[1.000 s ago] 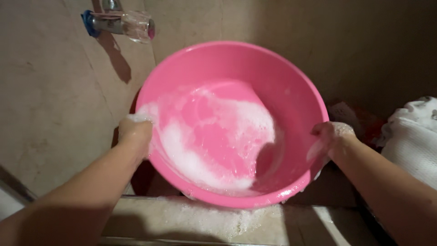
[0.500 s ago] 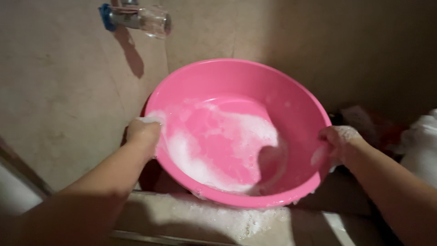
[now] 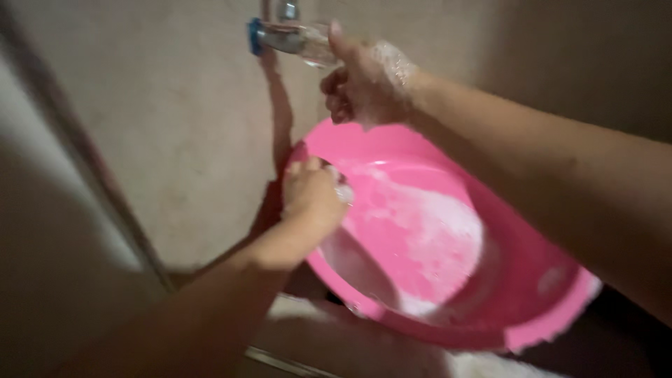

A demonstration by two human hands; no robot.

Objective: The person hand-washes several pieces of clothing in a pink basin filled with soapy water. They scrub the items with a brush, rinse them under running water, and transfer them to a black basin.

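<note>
A round pink plastic basin (image 3: 518,308) with soapy foam inside sits tilted against a beige wall. My left hand (image 3: 311,192), wet with suds, grips the basin's left rim. Foam also covers my right hand (image 3: 367,80), which is raised above the basin and closes around the clear handle of a wall tap (image 3: 283,35). The tap has a blue collar at the wall. My right forearm crosses over the basin's right side and hides part of it.
The beige tiled wall (image 3: 175,126) fills the left and back. A pale ledge with foam on it (image 3: 336,343) runs under the basin. A dark vertical edge (image 3: 84,154) stands at the left.
My right hand let go of the basin's right rim and rose to the tap handle. My left hand stayed on the rim. The view swung to the left, and the white cloth left the frame.
</note>
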